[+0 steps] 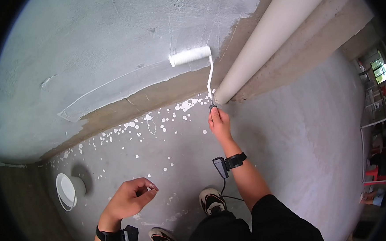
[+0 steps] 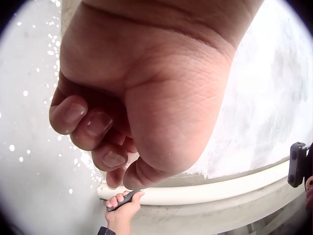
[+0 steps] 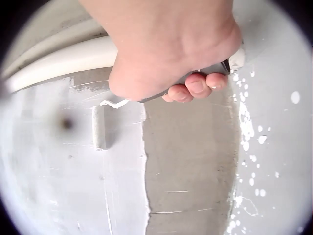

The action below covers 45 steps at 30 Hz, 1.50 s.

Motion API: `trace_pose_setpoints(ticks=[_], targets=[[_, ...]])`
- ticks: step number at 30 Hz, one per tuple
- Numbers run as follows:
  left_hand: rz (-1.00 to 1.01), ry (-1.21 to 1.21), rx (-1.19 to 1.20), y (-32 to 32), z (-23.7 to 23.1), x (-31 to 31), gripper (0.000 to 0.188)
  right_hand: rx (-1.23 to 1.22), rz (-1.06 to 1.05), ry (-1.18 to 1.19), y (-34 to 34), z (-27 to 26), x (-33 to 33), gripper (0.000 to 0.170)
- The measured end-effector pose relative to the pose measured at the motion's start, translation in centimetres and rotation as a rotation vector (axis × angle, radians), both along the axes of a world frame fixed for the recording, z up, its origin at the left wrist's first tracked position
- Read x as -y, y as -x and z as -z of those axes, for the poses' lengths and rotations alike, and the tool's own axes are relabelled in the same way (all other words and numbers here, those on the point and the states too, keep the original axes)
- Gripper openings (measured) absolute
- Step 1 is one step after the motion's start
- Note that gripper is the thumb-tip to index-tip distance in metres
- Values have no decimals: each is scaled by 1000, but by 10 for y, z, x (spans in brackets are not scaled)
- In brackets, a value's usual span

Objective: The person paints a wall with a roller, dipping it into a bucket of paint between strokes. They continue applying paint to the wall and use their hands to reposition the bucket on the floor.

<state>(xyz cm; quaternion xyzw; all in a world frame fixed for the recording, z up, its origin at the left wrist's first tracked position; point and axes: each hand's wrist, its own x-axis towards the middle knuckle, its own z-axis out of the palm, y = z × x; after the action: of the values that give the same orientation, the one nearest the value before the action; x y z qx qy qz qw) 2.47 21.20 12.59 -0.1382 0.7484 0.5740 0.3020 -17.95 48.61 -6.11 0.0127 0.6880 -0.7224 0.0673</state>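
A white paint roller (image 1: 190, 56) lies against the painted wall (image 1: 118, 41), close to its lower painted edge and near the pipe. My right hand (image 1: 220, 125) grips its dark handle; in the right wrist view the fingers curl round the handle (image 3: 210, 68), and the roller (image 3: 99, 128) touches the wall. My left hand (image 1: 130, 198) hangs in the air above the floor, holding nothing. Its fingers are loosely curled in the left wrist view, thumb tip close to the fingertips (image 2: 113, 159).
A pale pipe (image 1: 268, 41) rises beside the wall corner. White paint spots (image 1: 188, 104) dot the floor along the wall. A white bucket (image 1: 79, 186) stands at lower left. My shoes (image 1: 212, 201) are below; a cable (image 1: 232, 197) runs from the right wrist.
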Motion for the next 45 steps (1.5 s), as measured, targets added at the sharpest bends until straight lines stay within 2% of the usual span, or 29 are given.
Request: trace_pose_setpoints(ticks=[4, 8, 14, 18, 22, 36, 41, 45], targets=[[6, -2, -2, -3, 2, 1, 9, 38, 11, 21, -12, 31, -9, 46], [-10, 2, 6, -6, -1, 3, 9, 97, 46, -70, -20, 73, -22, 47], [-3, 25, -2, -6, -3, 5, 9, 85, 91, -92, -22, 76, -20, 45], [-10, 1, 12, -6, 0, 6, 10, -22, 81, -250, -13, 56, -24, 48], [-4, -9, 22, -5, 2, 7, 10, -142, 53, -304, -4, 20, -13, 47], [-18, -39, -14, -7, -3, 9, 9, -297, -53, -74, 15, -109, 53, 45], [-15, -52, -30, -6, -5, 8, 10, -306, -59, -59, 14, -105, 57, 45], [-12, -67, -47, -5, -4, 5, 10, -288, -40, -111, 7, -59, 50, 45]])
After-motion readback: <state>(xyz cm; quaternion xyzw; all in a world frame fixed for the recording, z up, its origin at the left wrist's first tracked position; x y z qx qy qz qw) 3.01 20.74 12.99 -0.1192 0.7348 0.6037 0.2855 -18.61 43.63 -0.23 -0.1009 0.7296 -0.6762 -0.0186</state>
